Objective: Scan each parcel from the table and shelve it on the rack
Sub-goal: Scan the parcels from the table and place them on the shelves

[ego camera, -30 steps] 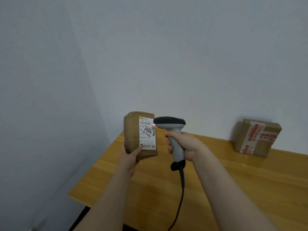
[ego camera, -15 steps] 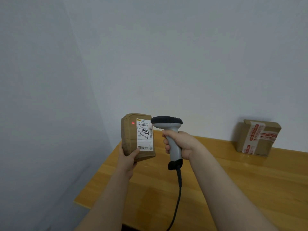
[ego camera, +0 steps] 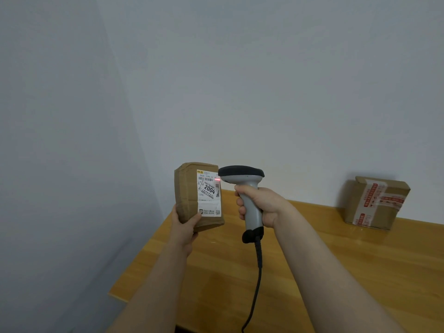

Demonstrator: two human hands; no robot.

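Scan in progress. The left hand [ego camera: 183, 222] has the brown parcel [ego camera: 187, 188] up off the worktop [ego camera: 312, 272], standing on end, its grip curled round the lower end with the thumb pressed on the front face beside the label [ego camera: 208, 192]. The right hand [ego camera: 265, 205] has its grip wrapped tight round the handle of the scanner [ego camera: 242, 175], whose nose is just beside the label's top right corner. A short red line [ego camera: 217, 180] glows right at the label's edge.

That's the worry: the line seems to clip only the end of the top barcode, so from this close and this far to the side the read may fail. The parcel is held only at its bottom, so a small wobble could tip it or pull the code off the beam. The cable [ego camera: 257, 272] hangs down across the worktop and could snag when the arm swings.

A second parcel [ego camera: 377, 203], taped, waits against the wall, well apart to the right. The rack is not in view.
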